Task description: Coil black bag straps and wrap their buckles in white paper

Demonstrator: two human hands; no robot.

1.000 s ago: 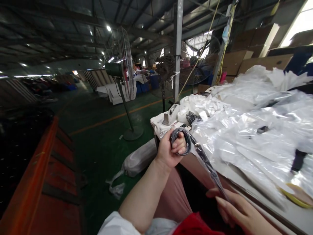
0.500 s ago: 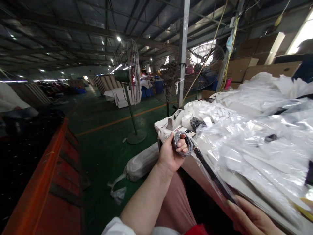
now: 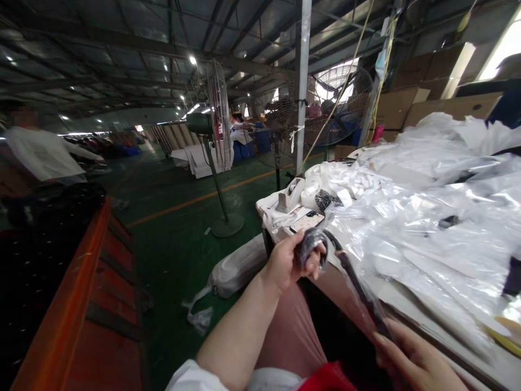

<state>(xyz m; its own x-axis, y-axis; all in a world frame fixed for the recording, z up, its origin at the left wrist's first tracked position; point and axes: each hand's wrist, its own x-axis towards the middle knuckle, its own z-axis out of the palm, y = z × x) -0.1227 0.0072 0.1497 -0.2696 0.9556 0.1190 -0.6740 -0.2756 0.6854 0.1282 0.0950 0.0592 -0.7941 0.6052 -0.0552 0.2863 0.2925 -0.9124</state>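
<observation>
My left hand grips the coiled end of a dark belt in a clear plastic sleeve, held just off the table's near corner. The sleeved belt runs down and to the right into my right hand, which pinches its lower end at the bottom of the view, above my lap. A heap of clear plastic bags covers the table to the right of both hands.
A tape dispenser and a phone lie at the table's far corner. Standing fans rise from the green floor beyond. A white sack lies on the floor. An orange rack runs along the left, with a person in white behind it.
My left hand has dropped lower and turned the coiled end over, uncovering the phone. My right hand slid slightly along the sleeve. A person in white came into view at left.
</observation>
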